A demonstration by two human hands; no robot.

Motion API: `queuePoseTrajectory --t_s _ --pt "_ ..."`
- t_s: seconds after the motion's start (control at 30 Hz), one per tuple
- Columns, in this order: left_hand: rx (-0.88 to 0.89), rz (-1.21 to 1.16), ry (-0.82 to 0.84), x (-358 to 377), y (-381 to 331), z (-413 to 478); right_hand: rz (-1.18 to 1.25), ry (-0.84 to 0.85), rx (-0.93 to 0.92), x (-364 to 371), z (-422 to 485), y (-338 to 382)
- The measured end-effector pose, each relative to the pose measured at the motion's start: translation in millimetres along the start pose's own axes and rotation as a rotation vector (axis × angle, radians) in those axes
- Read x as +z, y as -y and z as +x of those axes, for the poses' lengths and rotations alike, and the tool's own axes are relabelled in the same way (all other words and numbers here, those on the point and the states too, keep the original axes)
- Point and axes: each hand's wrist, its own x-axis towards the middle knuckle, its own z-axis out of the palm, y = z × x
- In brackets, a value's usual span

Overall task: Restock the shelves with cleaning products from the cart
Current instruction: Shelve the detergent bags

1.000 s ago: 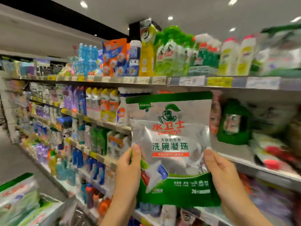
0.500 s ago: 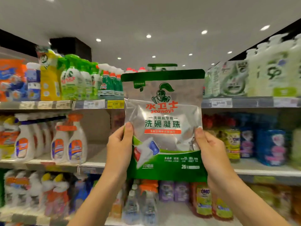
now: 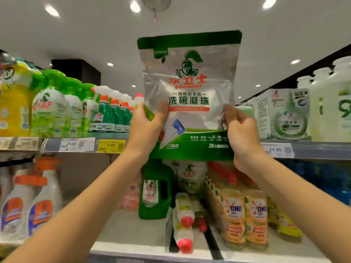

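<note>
Head camera showed the dishwasher-bead pouch higher than half a second before. Then its green bottom band hung in front of the second shelf level; now that band was level with the front rail of the top shelf, and the top of the pouch stood against the ceiling. The view had also tilted upward.

Both hands held the pouch in the air, upright, with its printed face toward the camera. The left hand gripped the lower left side, with the thumb across the front. The right hand pinched the right edge, its fingers curled. The pouch touched no shelf that I could see.

My judgement is that the pouch was going to the top shelf, into the space between the green spray bottles and the white box. The placing itself was not yet done.

Some things could not be seen. The pouch covered exactly that space, so I could not tell whether it was free or how deep it was. The rail and its price tags behind the pouch were hidden too, as were the fingers behind the pouch. The cart was out of view. The orange-capped sprayers at lower left were blurred, and their labels were unreadable.
</note>
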Motion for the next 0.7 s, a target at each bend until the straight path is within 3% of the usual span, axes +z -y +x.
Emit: queuePoseTrajectory --t_s 0.13,0.23,0.3,0.47,0.6,0.7 --pt "0.044 -0.005 -0.059 15.3 18.9 57.5 -0.179 0.012 -0.147 12.6 52.6 -6.6" --pt "0.072 0.044 -0.118 21.0 35.9 87.2 -0.767 0.056 -0.317 11.6 81.3 -17.1" --pt "0.12 0.099 -0.164 22.2 48.0 102.4 -1.031 0.091 -0.37 8.8 91.3 -24.2" --pt "0.173 0.16 -0.355 25.7 72.6 119.2 -1.078 0.212 -0.576 15.6 92.7 -34.2" --pt "0.249 0.322 -0.469 22.3 79.7 128.2 -1.23 0.259 -0.521 25.9 100.9 -40.4" --pt "0.221 0.37 -0.434 20.5 86.7 130.9 -1.307 0.243 -0.495 31.8 100.9 -50.9"
